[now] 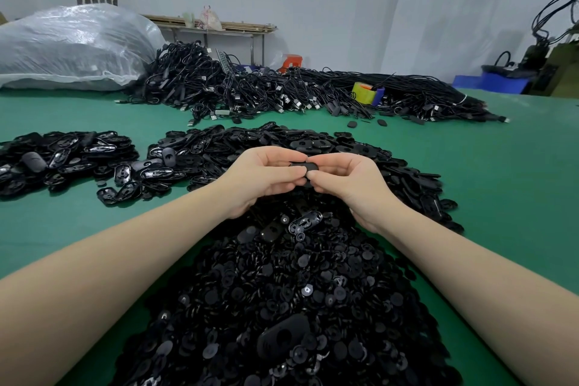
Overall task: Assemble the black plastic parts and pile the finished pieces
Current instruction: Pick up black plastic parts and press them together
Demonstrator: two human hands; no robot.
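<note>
Both hands meet above the middle of the table around one small black oval plastic part [303, 166]. My left hand [266, 177] pinches its left end between thumb and fingers. My right hand [347, 182] pinches its right end the same way. Below my wrists spreads a large heap of small round black discs [297, 291]. Behind my hands lies a wide heap of black oval shells [313, 141]. A separate pile of black oval pieces [62, 157] sits at the left on the green table [501, 172].
A long mound of black cables [282, 88] runs across the back of the table, with a yellow tape roll [363, 92] on it. A big clear plastic bag [72, 47] lies at the back left. Blue bins [495, 81] stand at the far right.
</note>
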